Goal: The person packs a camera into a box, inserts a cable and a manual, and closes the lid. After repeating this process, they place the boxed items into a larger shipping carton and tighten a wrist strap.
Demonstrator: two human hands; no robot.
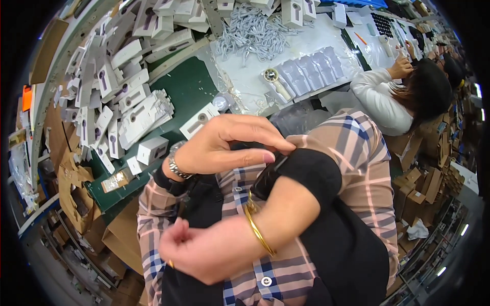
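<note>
In front of the green table [189,86], a person is standing with arms crossed over a plaid shirt. The left hand [229,145], with a watch [176,164] on its wrist, is reaching across to the right forearm. Its thumb and fingertips are pressing together, pinching the edge of the black sleeve [311,173] just below the elbow. That sleeve is covering the right upper arm, and the forearm below it is showing bare. The right hand [204,250] is hanging low against the body with its fingers loosely curling inward, holding nothing. A gold bangle [258,232] is sitting on its wrist.

On the table, white boxes [138,102] are lying in a loose heap, most with a dark cut-out window. They are closed, so I cannot tell what is inside. One box [152,149] is standing apart near the table's edge, just beyond the left wrist. Farther back, a pile of pale cables [252,30] is lying on clear plastic film, beside a row of clear trays [311,71]. These trays are looking empty.

Brown cartons [122,234] are sitting under the table at the left. To the right, a co-worker [377,94] in white is bending over the same bench.
</note>
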